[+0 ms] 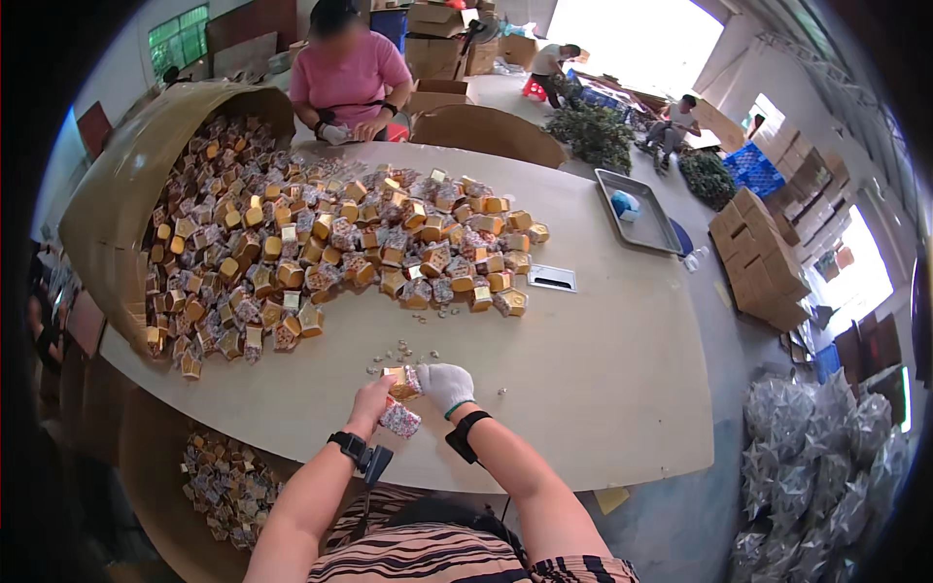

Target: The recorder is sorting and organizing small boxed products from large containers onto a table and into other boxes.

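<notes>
My bare left hand is closed on a small gold ornament, house-shaped as far as I can tell, above the near edge of the table. My right hand, in a white knit glove with a green cuff, closes its fingers at the ornament's right side. Just below, against my left fingers, is a second piece with a speckled pink-and-white surface; whether the left hand also grips it is unclear. Several tiny silvery bits lie just beyond my hands.
A large heap of gold and speckled ornaments spreads from a tipped cardboard drum. Another container of ornaments stands below the near left edge. A grey tray lies far right. A co-worker in pink works across the table.
</notes>
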The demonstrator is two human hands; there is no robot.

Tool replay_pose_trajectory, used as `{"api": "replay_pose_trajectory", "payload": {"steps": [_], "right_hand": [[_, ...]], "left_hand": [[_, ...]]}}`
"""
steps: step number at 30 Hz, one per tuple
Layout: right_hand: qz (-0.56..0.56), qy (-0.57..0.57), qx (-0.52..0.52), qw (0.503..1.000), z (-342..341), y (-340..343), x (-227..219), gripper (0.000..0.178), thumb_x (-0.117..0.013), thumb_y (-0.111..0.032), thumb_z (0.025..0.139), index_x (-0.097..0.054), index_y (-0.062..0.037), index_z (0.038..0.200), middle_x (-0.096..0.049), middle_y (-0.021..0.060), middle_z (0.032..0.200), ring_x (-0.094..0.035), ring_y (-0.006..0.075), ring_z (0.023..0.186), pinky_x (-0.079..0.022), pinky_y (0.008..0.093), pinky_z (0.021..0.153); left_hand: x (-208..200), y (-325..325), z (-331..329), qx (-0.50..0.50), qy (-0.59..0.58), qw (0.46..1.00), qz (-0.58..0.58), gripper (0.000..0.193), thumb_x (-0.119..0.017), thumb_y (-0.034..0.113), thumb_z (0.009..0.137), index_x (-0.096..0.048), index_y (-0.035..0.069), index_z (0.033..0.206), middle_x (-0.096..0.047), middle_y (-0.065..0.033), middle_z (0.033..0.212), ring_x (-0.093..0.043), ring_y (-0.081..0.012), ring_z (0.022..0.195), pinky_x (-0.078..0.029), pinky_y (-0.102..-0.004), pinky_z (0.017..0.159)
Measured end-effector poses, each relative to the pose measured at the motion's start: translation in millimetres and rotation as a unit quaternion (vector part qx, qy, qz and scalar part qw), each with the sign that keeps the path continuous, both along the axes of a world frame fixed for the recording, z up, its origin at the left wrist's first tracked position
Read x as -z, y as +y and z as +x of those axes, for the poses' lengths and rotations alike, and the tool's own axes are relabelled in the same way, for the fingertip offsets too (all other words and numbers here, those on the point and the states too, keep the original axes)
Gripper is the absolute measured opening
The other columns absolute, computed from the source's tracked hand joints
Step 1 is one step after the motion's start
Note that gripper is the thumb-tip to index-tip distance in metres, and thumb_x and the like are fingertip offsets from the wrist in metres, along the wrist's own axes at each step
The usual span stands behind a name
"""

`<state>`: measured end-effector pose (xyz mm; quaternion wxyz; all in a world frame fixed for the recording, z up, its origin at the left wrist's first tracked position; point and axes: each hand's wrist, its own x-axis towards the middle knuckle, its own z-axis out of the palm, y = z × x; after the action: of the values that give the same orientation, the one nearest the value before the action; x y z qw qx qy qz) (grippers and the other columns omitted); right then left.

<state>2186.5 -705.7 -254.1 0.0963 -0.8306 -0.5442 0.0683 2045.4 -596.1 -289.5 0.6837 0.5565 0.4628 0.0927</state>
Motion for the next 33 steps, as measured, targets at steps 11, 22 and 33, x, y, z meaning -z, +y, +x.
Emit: {"api": "replay_pose_trajectory", "payload": {"steps": [11, 22, 33], "right_hand": [[-0.051, -0.002, 0.062, 0.997, -9.2, -0.8, -7.2, 0.019, -0.05, -0.027, 0.082, -0.065, -0.014, 0.086, -0.064, 0.0096, 0.075, -0.064, 0.0296, 0.071, -0.051, 0.0418, 0.06], [0.033, 0.062, 0.242, 0.968, 7.4, 48.4, -94.4, 0.027, -0.053, -0.03, 0.084, -0.057, -0.0113, 0.103, -0.056, 0.0187, 0.105, -0.055, 0.0357, 0.1, -0.045, 0.0443, 0.08], [0.106, 0.219, 0.286, 0.927, 25.2, -116.3, -54.3, 0.05, -0.062, -0.028, 0.074, -0.052, -0.0112, 0.12, -0.049, 0.0183, 0.122, -0.049, 0.0337, 0.113, -0.041, 0.0382, 0.094]], "left_hand": [[-75.6, -25.4, -15.0, 0.06, 0.084, 0.917, 0.385, 0.05, -0.064, 0.048, 0.071, -0.056, 0.001, 0.085, -0.063, -0.023, 0.079, -0.061, -0.0399, 0.078, -0.049, -0.0449, 0.069], [-35.1, 95.7, -281.1, -0.224, -0.009, 0.948, 0.225, 0.038, -0.059, 0.033, 0.087, -0.057, -0.004, 0.098, -0.063, -0.0068, 0.082, -0.06, -0.0148, 0.064, -0.05, -0.0278, 0.054], [68.6, 151.6, -448.3, -0.222, 0.4, 0.825, 0.33, 0.056, -0.062, 0.036, 0.082, -0.05, -0.003, 0.121, -0.06, -0.015, 0.114, -0.059, -0.029, 0.098, -0.045, -0.0354, 0.087]]}}
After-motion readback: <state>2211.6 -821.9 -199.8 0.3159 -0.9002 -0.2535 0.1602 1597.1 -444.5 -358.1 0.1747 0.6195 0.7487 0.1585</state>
